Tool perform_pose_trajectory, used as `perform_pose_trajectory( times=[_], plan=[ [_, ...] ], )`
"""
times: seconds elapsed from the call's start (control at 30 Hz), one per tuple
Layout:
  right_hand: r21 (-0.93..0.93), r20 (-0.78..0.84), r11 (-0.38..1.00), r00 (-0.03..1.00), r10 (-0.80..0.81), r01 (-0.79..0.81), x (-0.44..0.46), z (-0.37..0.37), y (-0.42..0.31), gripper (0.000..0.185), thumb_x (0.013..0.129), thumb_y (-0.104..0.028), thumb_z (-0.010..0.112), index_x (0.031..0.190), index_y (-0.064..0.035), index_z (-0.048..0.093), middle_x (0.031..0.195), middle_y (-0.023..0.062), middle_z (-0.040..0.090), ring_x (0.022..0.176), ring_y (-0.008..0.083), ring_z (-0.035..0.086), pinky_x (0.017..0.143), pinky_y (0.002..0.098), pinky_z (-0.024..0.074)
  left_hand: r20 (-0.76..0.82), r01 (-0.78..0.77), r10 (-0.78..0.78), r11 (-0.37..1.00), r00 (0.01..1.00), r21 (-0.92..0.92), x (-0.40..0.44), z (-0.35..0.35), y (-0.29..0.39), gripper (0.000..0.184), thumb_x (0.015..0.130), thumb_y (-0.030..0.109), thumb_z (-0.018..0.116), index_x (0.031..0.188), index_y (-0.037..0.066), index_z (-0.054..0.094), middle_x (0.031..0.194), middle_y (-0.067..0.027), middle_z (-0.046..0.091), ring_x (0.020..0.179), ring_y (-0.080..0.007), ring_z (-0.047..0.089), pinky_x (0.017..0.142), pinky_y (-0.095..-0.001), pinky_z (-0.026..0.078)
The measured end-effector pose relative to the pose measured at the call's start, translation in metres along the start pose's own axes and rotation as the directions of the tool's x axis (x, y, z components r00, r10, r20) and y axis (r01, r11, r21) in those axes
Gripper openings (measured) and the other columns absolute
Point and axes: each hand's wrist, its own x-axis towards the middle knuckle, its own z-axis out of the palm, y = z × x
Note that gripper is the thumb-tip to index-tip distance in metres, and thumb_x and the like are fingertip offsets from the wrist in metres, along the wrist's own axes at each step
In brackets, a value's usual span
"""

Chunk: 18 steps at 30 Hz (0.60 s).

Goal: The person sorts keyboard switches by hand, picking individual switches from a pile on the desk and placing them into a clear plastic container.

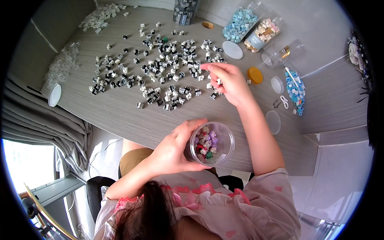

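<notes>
My left hand [176, 145] is wrapped round a clear plastic jar [228, 138] near the table's front edge. Inside it lie purple, red, green and pale keyboard switches [207, 143]. Over the right side of a spread of black-and-white keyboard switches [170, 66] is my right hand [229, 82]. Its index finger reaches left to the switches, while the other fingers curl in. A pale switch [219, 81] shows at those curled fingers, seemingly held there; the palm is hidden.
White keycaps [100, 18] and clear pieces [63, 66] lie in piles at left. Jars of blue keycaps [241, 23] and cream keycaps [264, 34] stand at the back right. Along the right are an orange lid [255, 75], blue keycaps [295, 90] and a white-handled tool [284, 102].
</notes>
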Motion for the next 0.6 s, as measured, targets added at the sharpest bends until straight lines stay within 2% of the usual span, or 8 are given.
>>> perform_pose_trajectory(
  times=[0.13, 0.27, 0.3, 0.37, 0.43, 0.47, 0.53, 0.6],
  plan=[
    [0.589, 0.246, 0.790, 0.969, 0.026, -0.171, 0.014, -0.025, 0.005, 0.027, 0.097, -0.019, 0.061, 0.111, 0.0030, 0.065, 0.069, -0.0041, 0.048, 0.060, 0.0035, 0.043, 0.041, 0.0172, 0.0213, -0.008, -0.005, 0.005, 1.000, 1.000, -0.008, 0.000, 0.001, -0.002, 0.101, 0.060, 0.027, 0.092, 0.141, 0.000, 0.038, 0.137, -0.0209, 0.050, 0.122, -0.0374, 0.055, 0.102, -0.0423, 0.047],
    [0.576, 0.037, 0.803, 0.987, 0.157, -0.150, 0.010, -0.025, -0.004, 0.026, 0.093, -0.019, 0.067, 0.110, 0.0012, 0.064, 0.072, -0.0019, 0.053, 0.059, 0.0040, 0.044, 0.038, 0.0157, 0.0184, -0.015, -0.019, 0.019, 1.000, 1.000, 0.018, 0.000, 0.001, 0.000, 0.107, 0.058, 0.034, 0.094, 0.141, -0.001, 0.038, 0.138, -0.0210, 0.050, 0.124, -0.0385, 0.054, 0.104, -0.0428, 0.045],
    [0.411, 0.112, 0.907, 0.992, 0.054, -0.096, 0.008, -0.027, -0.007, 0.028, 0.091, -0.022, 0.071, 0.105, 0.0016, 0.069, 0.076, 0.0004, 0.062, 0.063, 0.0076, 0.052, 0.041, 0.0187, 0.0315, -0.015, -0.024, 0.025, 0.999, 1.000, 0.030, 0.000, 0.001, 0.000, 0.108, 0.057, 0.037, 0.095, 0.141, -0.001, 0.037, 0.139, -0.0211, 0.050, 0.124, -0.0387, 0.053, 0.104, -0.0430, 0.045],
    [-0.178, -0.057, 0.980, 0.993, -0.105, 0.093, 0.003, -0.016, 0.000, 0.028, 0.088, -0.024, 0.073, 0.100, 0.0010, 0.072, 0.079, 0.0030, 0.067, 0.067, 0.0104, 0.058, 0.049, 0.0232, 0.0415, -0.010, -0.021, 0.021, 0.999, 1.000, 0.030, 0.000, 0.001, 0.000, 0.111, 0.056, 0.040, 0.095, 0.141, -0.001, 0.037, 0.139, -0.0212, 0.049, 0.125, -0.0391, 0.053, 0.105, -0.0432, 0.044],
    [-0.574, -0.014, 0.773, 0.940, -0.341, 0.272, 0.002, -0.003, 0.002, 0.027, 0.084, -0.026, 0.077, 0.095, -0.0009, 0.076, 0.081, 0.0090, 0.073, 0.073, 0.0141, 0.065, 0.067, 0.0292, 0.0518, -0.010, -0.024, 0.024, 0.999, 1.000, 0.034, -0.001, 0.002, -0.001, 0.111, 0.056, 0.041, 0.095, 0.141, -0.001, 0.037, 0.139, -0.0213, 0.049, 0.125, -0.0391, 0.053, 0.105, -0.0434, 0.044],
    [-0.770, -0.066, 0.629, 0.968, -0.242, 0.105, -0.005, 0.000, -0.002, 0.029, 0.081, -0.026, 0.078, 0.096, -0.0025, 0.075, 0.082, 0.0122, 0.072, 0.072, 0.0176, 0.067, 0.067, 0.0299, 0.0516, -0.012, -0.028, 0.029, 0.999, 1.000, 0.038, -0.001, 0.003, -0.002, 0.111, 0.056, 0.040, 0.095, 0.141, -0.001, 0.037, 0.139, -0.0213, 0.049, 0.125, -0.0390, 0.053, 0.105, -0.0434, 0.044],
    [-0.902, -0.012, 0.396, 0.906, -0.423, 0.173, -0.003, 0.006, 0.012, 0.028, 0.079, -0.027, 0.078, 0.096, -0.0042, 0.075, 0.083, 0.0136, 0.071, 0.072, 0.0231, 0.067, 0.066, 0.0339, 0.0517, -0.013, -0.030, 0.031, 0.998, 0.999, 0.050, -0.001, 0.004, -0.002, 0.112, 0.055, 0.039, 0.096, 0.141, -0.001, 0.036, 0.139, -0.0216, 0.050, 0.125, -0.0382, 0.053, 0.105, -0.0435, 0.045],
    [-0.914, 0.013, 0.364, 0.911, -0.412, 0.177, -0.003, 0.008, 0.012, 0.028, 0.079, -0.027, 0.078, 0.096, -0.0055, 0.075, 0.085, 0.0136, 0.072, 0.072, 0.0260, 0.067, 0.066, 0.0356, 0.0518, -0.010, -0.026, 0.026, 0.997, 1.000, 0.067, -0.001, 0.005, -0.002, 0.116, 0.051, 0.037, 0.098, 0.142, 0.000, 0.035, 0.139, -0.0222, 0.050, 0.126, -0.0371, 0.053, 0.105, -0.0435, 0.045]
  ],
)
